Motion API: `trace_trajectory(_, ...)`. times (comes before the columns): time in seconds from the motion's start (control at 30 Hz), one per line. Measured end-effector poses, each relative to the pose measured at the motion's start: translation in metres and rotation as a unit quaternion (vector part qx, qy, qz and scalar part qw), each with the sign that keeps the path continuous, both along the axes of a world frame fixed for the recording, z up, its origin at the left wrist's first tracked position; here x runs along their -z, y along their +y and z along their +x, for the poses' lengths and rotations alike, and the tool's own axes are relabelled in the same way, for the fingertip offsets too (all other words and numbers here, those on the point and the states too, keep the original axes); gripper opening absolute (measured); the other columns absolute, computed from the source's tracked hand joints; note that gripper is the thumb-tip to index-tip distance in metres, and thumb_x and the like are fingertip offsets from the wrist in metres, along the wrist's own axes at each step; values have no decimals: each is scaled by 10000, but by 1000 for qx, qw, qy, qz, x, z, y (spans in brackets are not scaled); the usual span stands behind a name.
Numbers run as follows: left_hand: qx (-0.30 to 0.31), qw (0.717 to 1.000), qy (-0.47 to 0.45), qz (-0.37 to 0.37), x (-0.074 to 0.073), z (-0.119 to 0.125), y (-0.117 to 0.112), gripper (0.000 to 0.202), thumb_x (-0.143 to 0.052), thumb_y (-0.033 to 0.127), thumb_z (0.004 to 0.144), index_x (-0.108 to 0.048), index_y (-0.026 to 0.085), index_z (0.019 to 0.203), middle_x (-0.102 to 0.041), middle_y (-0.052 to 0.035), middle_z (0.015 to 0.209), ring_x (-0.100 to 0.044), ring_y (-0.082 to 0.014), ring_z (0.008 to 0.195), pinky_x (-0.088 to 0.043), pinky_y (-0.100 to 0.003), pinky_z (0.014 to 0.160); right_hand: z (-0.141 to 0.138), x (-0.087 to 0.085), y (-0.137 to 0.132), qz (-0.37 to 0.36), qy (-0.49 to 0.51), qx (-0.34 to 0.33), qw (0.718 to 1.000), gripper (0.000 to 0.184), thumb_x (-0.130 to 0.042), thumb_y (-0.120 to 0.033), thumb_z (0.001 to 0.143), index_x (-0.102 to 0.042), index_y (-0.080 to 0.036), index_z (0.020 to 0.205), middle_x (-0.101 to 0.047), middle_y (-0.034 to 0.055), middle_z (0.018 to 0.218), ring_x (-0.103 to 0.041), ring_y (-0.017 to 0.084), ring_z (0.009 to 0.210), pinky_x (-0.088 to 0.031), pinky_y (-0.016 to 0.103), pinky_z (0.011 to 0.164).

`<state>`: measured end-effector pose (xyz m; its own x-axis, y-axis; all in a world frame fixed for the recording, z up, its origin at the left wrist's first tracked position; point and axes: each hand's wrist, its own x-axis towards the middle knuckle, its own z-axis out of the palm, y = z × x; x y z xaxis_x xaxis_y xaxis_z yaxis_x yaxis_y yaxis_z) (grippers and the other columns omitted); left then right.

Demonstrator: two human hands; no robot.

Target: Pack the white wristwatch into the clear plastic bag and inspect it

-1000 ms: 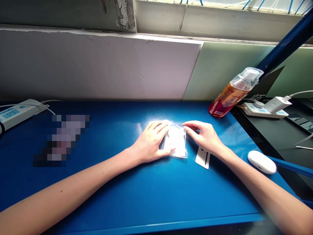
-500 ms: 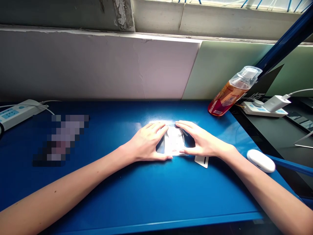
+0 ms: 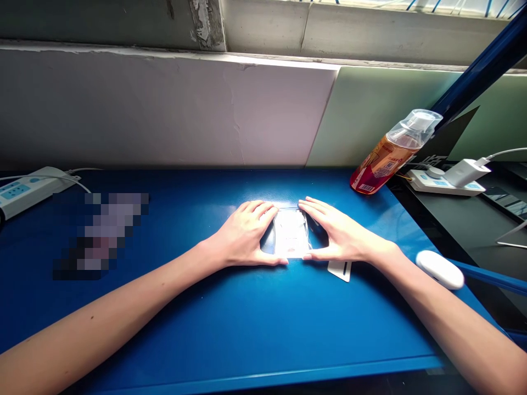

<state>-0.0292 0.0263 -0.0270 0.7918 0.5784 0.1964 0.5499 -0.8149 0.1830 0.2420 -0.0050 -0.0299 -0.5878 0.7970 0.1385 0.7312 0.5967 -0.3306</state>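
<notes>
While the left hand (image 3: pixel 244 236) curves open, thumb and fingers parted, at the left edge of a flat clear plastic packet (image 3: pixel 291 233) with white contents, the right hand (image 3: pixel 345 236) spreads likewise opposite. Between them, the packet lies on the glossy blue surface (image 3: pixel 255 323); a flat white card (image 3: pixel 338 270) shows partly behind the right hand.

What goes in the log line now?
left hand: at clear plastic bag, left edge | right hand: at bag's right edge | white card: partly hidden

Blue desktop (image 3: pixel 255 323), power strips (image 3: pixel 33 193), worn wall (image 3: pixel 164 109) — these show an indoor desk space, home or office unclear.
</notes>
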Motion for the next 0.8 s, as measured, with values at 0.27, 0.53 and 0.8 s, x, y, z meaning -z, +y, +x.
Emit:
trace_trajectory(0.27, 16, 1000, 0, -11, 3, -3, 2, 1110, -594, 821, 721, -416, -6, 1439, -486, -295, 1434, -455, -437, 1340, -361, -530, 1130, -1, 0, -1, -27, -2, 24, 999, 1111, -694, -751, 694, -373, -64, 1506, -391, 268, 1549, -334, 406, 1462, -365, 577, 1162)
trace_trajectory(0.53, 2, 999, 31, 10, 2, 0, -2, 1089, -562, 810, 743, -441, -36, 1418, -502, -292, 1425, -461, -417, 1325, -364, -509, 1123, 0, -2, 0, -29, -27, 45, 998, 1181, -670, -815, 645, -393, -36, 1488, -394, 278, 1542, -366, 403, 1445, -369, 549, 1166)
trace_trajectory(0.8, -42, 999, 28, 16, 1, 1, -5, 1192, -569, 835, 688, -373, -47, 1466, -527, -284, 1399, -509, -415, 1220, -406, -518, 1041, 2, 1, 0, -24, -23, 37, 999, 1151, -672, -807, 656, -398, -63, 1491, -383, 266, 1553, -363, 407, 1445, -366, 558, 1165)
